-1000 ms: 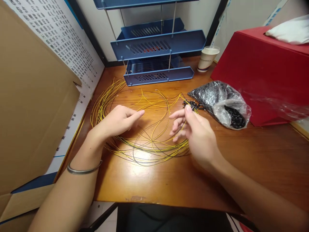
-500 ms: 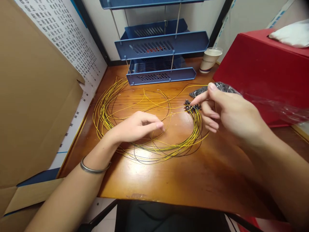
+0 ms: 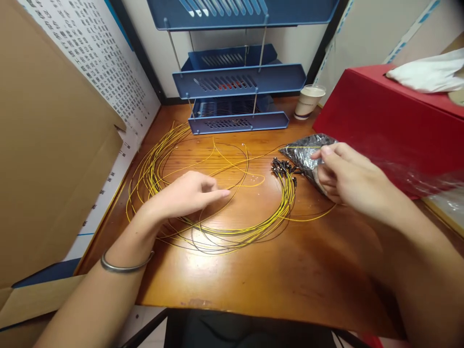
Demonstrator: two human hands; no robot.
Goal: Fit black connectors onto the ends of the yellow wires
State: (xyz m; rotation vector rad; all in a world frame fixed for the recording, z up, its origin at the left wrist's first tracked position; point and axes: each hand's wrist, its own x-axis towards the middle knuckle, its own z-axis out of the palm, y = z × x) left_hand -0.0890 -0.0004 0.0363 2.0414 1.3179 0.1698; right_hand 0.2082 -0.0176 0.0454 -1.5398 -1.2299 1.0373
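Note:
A loose coil of thin yellow and black wires (image 3: 217, 232) lies on the wooden desk (image 3: 275, 275). Their ends, tipped with small black connectors (image 3: 283, 169), are bunched at the right of the coil. My left hand (image 3: 186, 194), with a metal bangle on its wrist, rests on the coil. Its thumb and fingertips are pressed together on a yellow wire. My right hand (image 3: 350, 181) sits on a crinkled clear plastic bag (image 3: 300, 154) of black parts. The thumb lies on top of the bag and the fingers curl around its edge.
A blue stacked letter tray (image 3: 237, 82) stands at the back of the desk, with a paper cup (image 3: 308, 101) to its right. A red box (image 3: 395, 121) topped by a white cloth fills the right side. Brown cardboard (image 3: 50, 159) and a printed sheet line the left.
My right hand has moved from the bunch of black connectors rightward and down onto the plastic bag. My left hand stayed on the coil, shifting slightly left.

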